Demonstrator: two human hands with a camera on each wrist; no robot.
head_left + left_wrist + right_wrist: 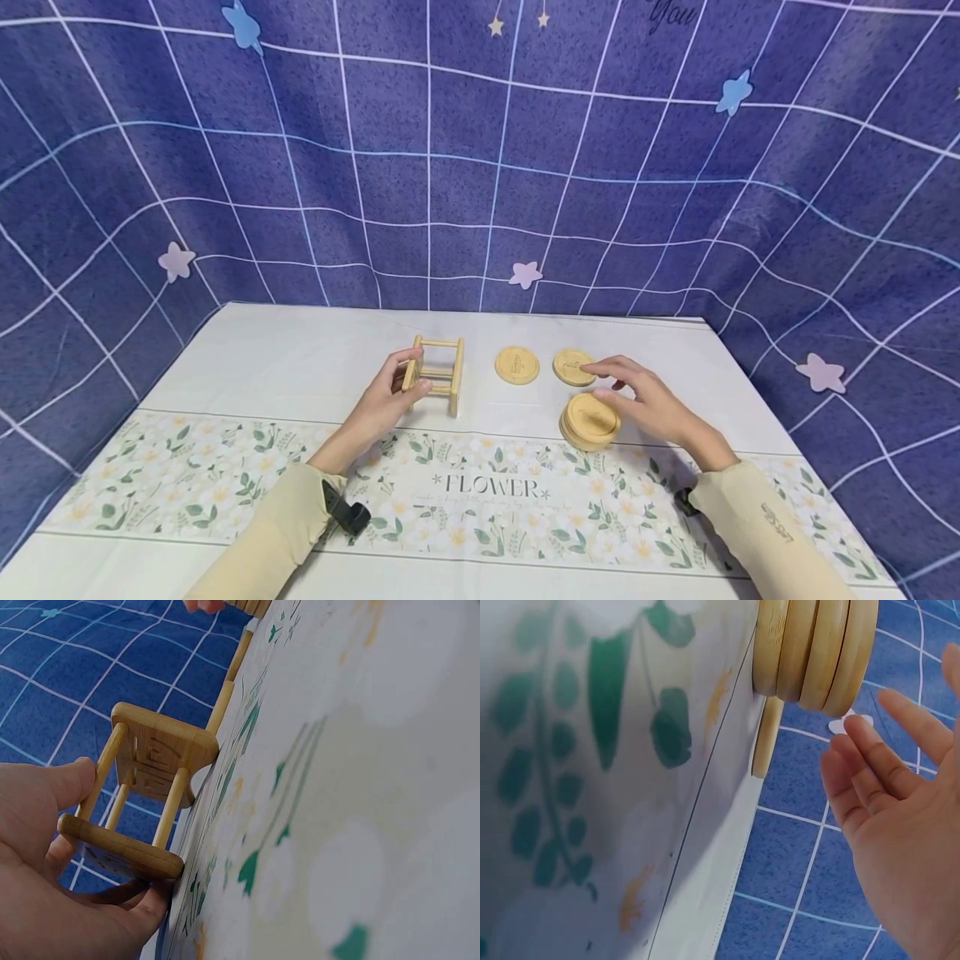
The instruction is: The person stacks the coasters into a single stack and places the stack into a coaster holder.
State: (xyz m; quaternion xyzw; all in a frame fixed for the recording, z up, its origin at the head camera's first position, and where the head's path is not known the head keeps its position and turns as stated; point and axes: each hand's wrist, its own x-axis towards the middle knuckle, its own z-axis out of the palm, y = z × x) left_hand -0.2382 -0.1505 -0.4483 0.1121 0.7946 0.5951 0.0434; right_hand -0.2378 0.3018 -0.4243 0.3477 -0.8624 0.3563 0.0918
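left hand (381,404) holds the wooden rack (456,379) toward the counter's far edge (315,321); right hand (654,406), fingers loosely parted, hovers by stacked coasters (591,421). rack seems light, stiff; best gripped by end panels (161,742).

a white, floral-banded tabletop (262,358) is carrying a wooden rack (457,371); rightward, one disc (517,365) and a second disc (568,368) are lying flat, while a disc stack (589,423) is sitting nearer the front.

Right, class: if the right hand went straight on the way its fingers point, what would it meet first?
Probably the coaster behind the stack, since the right hand slightly overlaps that coaster in the head view; height is hard to judge, so it might pass over.
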